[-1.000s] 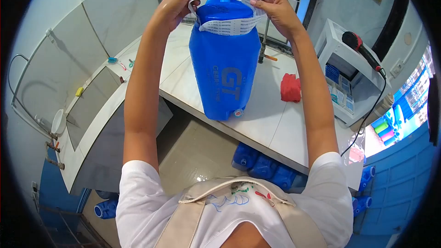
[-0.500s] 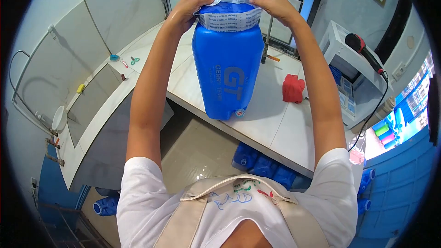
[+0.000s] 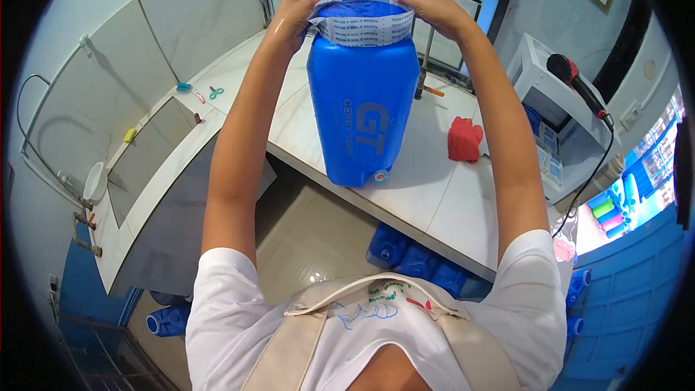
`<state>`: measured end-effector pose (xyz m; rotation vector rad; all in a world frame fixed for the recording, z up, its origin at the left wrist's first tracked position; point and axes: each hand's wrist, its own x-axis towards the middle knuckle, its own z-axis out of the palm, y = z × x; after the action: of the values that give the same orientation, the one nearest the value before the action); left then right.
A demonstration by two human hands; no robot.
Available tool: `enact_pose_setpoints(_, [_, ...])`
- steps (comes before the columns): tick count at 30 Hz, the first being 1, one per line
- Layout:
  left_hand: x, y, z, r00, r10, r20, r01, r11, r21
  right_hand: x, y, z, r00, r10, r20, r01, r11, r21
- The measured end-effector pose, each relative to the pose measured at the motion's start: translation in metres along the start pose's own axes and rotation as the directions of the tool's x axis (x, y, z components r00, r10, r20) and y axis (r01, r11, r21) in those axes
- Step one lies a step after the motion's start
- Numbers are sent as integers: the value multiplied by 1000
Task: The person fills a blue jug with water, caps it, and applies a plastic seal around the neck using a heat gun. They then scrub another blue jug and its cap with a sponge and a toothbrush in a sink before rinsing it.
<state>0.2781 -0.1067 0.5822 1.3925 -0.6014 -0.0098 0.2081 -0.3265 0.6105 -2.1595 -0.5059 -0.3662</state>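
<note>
A tall blue water jug (image 3: pixel 351 94) with raised GT lettering stands upright on the white tiled counter. A printed plastic shrink seal (image 3: pixel 365 31) loops loosely around its top, its wording about a broken seal readable at the front. My left hand (image 3: pixel 295 14) is closed at the left edge of the seal, fingertips partly hidden behind it. On the opposite side, my right hand (image 3: pixel 433 9) holds the seal's back right edge, the thumb near the rim and the forefinger stretched out above. Low on the jug's near face is a small round cap (image 3: pixel 380 176).
A red cloth (image 3: pixel 465 139) lies right of the jug. Beyond it, a heat gun (image 3: pixel 575 81) rests on a white shelf unit (image 3: pixel 532 65). Scissors (image 3: pixel 216 93) and a brush (image 3: pixel 184 87) lie left, near the sink (image 3: pixel 148 159). More blue jugs (image 3: pixel 416 258) sit under the counter.
The seal's back part has dropped a little and the loop sits wider around the jug's top. My right forefinger reaches out straighter. The view has shifted slightly.
</note>
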Motion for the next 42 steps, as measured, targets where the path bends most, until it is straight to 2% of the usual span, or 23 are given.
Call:
enact_pose_setpoints(2, [-5, -1, -3, 999, 34, -10, -34, 999, 12, -8, -2, 9, 997, 11, -70, -3, 994, 110])
enact_pose_setpoints(3, [-8, -1, -4, 997, 69, -27, -69, 998, 6, -10, -4, 14, 997, 11, -71, -3, 994, 109])
enact_pose_setpoints(5, [-14, -4, -2, 994, 103, -37, -103, 995, 2, -11, -5, 24, 983, 40, -178, -12, 987, 159])
enact_pose_setpoints(7, [-22, -14, 6, 952, 249, -178, -218, 960, 176, -12, 2, 32, 973, 32, -229, 11, 982, 186])
enact_pose_setpoints(8, [-34, -11, 12, 938, 307, -163, -250, 922, 294, -13, 4, 34, 966, 30, -256, 18, 983, 182])
enact_pose_setpoints(9, [-39, -13, 15, 938, 306, -165, -249, 922, 295, -15, 4, 36, 959, 26, -282, 26, 984, 179])
enact_pose_setpoints(11, [-48, -15, 20, 909, 367, -198, -243, 853, 462, -17, 2, 39, 962, 79, -260, -14, 970, 245])
enact_pose_setpoints(13, [-53, -14, 23, 912, 360, -194, -247, 863, 440, -17, 3, 38, 962, 131, -239, -53, 950, 307])
enact_pose_setpoints(16, [-57, -15, 30, 904, 363, -227, -246, 874, 420, -7, 14, 39, 962, 99, -253, -20, 954, 299])
enact_pose_setpoints(19, [-59, -18, 32, 887, 396, -238, -254, 849, 463, -3, 17, 42, 941, 74, -331, 54, 931, 361])
enact_pose_setpoints(25, [-75, -12, 37, 927, 263, -267, -101, 861, 498, -3, 11, 43, 941, -7, -338, 112, 950, 292])
enact_pose_setpoints(27, [-67, -15, 35, 890, 366, -270, -105, 743, 661, 6, 14, 39, 960, 12, -280, 85, 939, 334])
enact_pose_setpoints(28, [-62, -15, 31, 892, 363, -269, -104, 745, 660, 3, 19, 38, 960, 16, -280, 82, 939, 334])
enact_pose_setpoints(30, [-58, -2, 25, 969, 143, -202, -5, 827, 562, -8, 15, 41, 959, 67, -277, 53, 912, 406])
enact_pose_setpoints(34, [-54, -14, 16, 947, 256, -196, -89, 793, 603, -13, 17, 48, 930, 20, -367, 131, 915, 382])
enact_pose_setpoints(36, [-61, -6, 13, 985, 106, -138, -36, 901, 432, -11, 19, 42, 943, 72, -325, 85, 891, 445])
enact_pose_setpoints(39, [-55, 6, 14, 967, 188, -173, -78, 862, 500, -16, 18, 32, 955, 35, -294, 135, 831, 539])
enact_pose_setpoints(40, [-56, 6, 17, 972, 212, -100, -161, 912, 376, -15, 17, 33, 955, 35, -294, 136, 830, 541])
enact_pose_setpoints(42, [-59, 4, 20, 984, 163, -69, -131, 931, 341, -13, 20, 40, 937, 47, -346, 125, 880, 459])
